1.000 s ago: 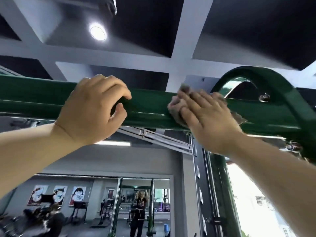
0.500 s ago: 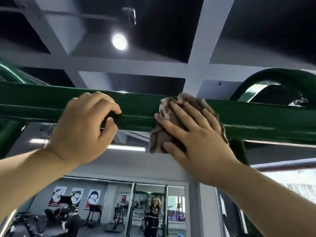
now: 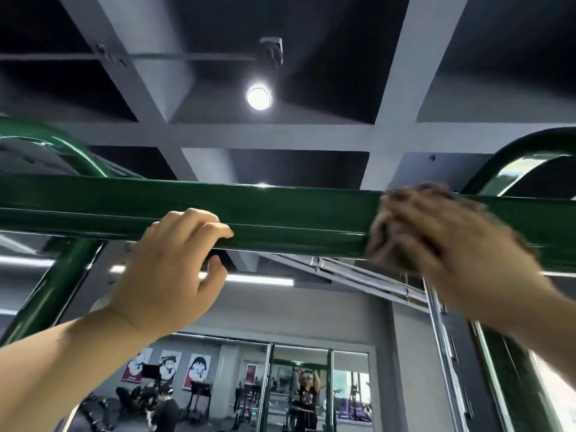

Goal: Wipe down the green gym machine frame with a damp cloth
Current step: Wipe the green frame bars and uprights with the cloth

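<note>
The green crossbar (image 3: 296, 213) of the gym machine frame runs across the view overhead. My left hand (image 3: 168, 269) grips its lower edge left of centre, fingers curled over the front face and thumb underneath. Further right, my right hand (image 3: 452, 244) is motion-blurred and presses a brown cloth (image 3: 377, 244) flat against the bar's face. The cloth shows around the fingers and over the bar's top edge. A stretch of bare green bar separates the two hands.
A green upright (image 3: 53, 291) slants down at the left. Curved green tubes rise at the upper left (image 3: 62, 145) and upper right (image 3: 505, 160). Chrome rods (image 3: 436, 307) run below my right hand. A mirror wall (image 3: 305, 394) lies beyond, and a ceiling lamp (image 3: 258, 98) hangs above.
My right hand has slid the cloth to the right along the crossbar, widening the gap to my left hand. My left hand keeps its grip on the bar.
</note>
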`<state>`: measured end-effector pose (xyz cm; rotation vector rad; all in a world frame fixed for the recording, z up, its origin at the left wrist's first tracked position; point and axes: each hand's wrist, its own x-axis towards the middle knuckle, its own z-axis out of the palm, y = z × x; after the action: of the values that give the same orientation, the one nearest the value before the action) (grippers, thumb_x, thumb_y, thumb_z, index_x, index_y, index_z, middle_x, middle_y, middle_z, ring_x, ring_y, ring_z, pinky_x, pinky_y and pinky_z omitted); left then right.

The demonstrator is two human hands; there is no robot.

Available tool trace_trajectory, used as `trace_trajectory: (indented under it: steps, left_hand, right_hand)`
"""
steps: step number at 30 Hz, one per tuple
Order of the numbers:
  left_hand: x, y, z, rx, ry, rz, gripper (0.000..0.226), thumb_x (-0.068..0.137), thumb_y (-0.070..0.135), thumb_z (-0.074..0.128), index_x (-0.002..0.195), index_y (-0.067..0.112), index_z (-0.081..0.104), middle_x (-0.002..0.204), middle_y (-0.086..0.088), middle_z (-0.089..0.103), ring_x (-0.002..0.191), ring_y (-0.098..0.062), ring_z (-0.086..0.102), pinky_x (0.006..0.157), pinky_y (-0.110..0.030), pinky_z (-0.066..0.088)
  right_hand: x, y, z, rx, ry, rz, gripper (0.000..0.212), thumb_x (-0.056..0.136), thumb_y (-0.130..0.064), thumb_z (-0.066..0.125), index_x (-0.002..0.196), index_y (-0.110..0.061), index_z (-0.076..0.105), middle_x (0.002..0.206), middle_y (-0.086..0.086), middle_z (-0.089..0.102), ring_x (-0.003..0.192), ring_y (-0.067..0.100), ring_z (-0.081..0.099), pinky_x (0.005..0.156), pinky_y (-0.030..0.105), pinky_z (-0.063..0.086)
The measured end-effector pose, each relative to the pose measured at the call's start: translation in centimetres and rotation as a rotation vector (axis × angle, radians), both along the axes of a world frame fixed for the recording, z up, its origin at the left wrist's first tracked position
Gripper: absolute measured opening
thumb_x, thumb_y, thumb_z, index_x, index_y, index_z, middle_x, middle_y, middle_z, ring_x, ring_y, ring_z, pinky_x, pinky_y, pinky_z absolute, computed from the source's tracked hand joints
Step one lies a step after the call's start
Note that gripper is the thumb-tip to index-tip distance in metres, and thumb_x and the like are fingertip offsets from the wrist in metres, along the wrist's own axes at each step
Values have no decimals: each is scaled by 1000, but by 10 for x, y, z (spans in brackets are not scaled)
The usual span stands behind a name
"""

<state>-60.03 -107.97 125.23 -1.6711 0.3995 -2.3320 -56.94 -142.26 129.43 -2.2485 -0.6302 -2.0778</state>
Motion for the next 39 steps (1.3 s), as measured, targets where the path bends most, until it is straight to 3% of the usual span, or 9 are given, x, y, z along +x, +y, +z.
trace_trajectory:
  steps: [2,4,11,16,23,29,34,37,39]
  left_hand:
    - [-1,7,-1,22,22,13,34,83,21,43,106,8,64,105,-6,59,95,-29,56,80,-47,50]
    - [-1,17,-5,53,59,21,33,84,20,44,107,8,65,106,-5,60,97,-28,56,82,-46,51]
    - [-11,58,-8,83,108,16,32,81,20,46,107,12,65,114,-4,61,104,-28,58,89,-47,47]
    - [-26,115,7,-118,144,2,43,82,27,47,121,12,57,132,-9,51,123,-33,46,100,-68,37]
    - [-24,149,19,-266,261,135,62,86,45,34,132,7,52,137,-21,52,127,-42,47,107,-66,29]
    - [-16,161,18,-185,154,159,60,90,43,35,132,4,53,133,-24,54,123,-46,50,102,-65,33]
    - [-13,160,18,-174,157,170,61,92,43,35,132,1,53,133,-27,53,123,-47,50,98,-66,35]
    - [-13,168,16,-133,143,190,61,93,43,34,136,2,50,138,-26,50,126,-46,49,103,-65,32]
    - [-13,171,16,-118,121,191,62,93,42,35,137,3,50,140,-25,50,127,-45,48,105,-64,30]
  right_hand:
    - [5,-33,19,256,-25,-7,64,92,-70,6,143,-46,36,154,-12,40,142,19,36,119,52,25]
    - [3,-20,29,420,2,-24,60,94,-60,8,143,-39,36,155,-5,39,143,27,34,118,58,23]
    - [-17,116,2,-191,5,-53,61,91,-66,2,151,-53,0,161,-22,-4,151,7,-4,124,41,0]
    - [-14,119,41,176,-4,-82,73,90,-63,-1,148,-35,34,155,-1,39,139,28,37,115,52,27]
    - [-30,240,-2,-176,-30,-8,62,94,-60,7,154,-46,10,164,-16,11,152,12,8,124,39,0]
    - [-47,201,38,346,131,-104,52,96,-55,21,127,-29,53,130,7,60,120,30,51,104,48,31]
    - [-55,294,70,39,237,14,43,99,-51,19,118,-34,54,131,-2,58,120,25,50,101,46,29]
    - [-50,267,50,-92,81,51,44,98,-51,26,138,-43,42,143,-10,52,129,22,46,105,42,32]
    - [-43,218,42,24,56,54,45,97,-55,25,137,-45,44,140,-10,55,127,23,49,105,41,35]
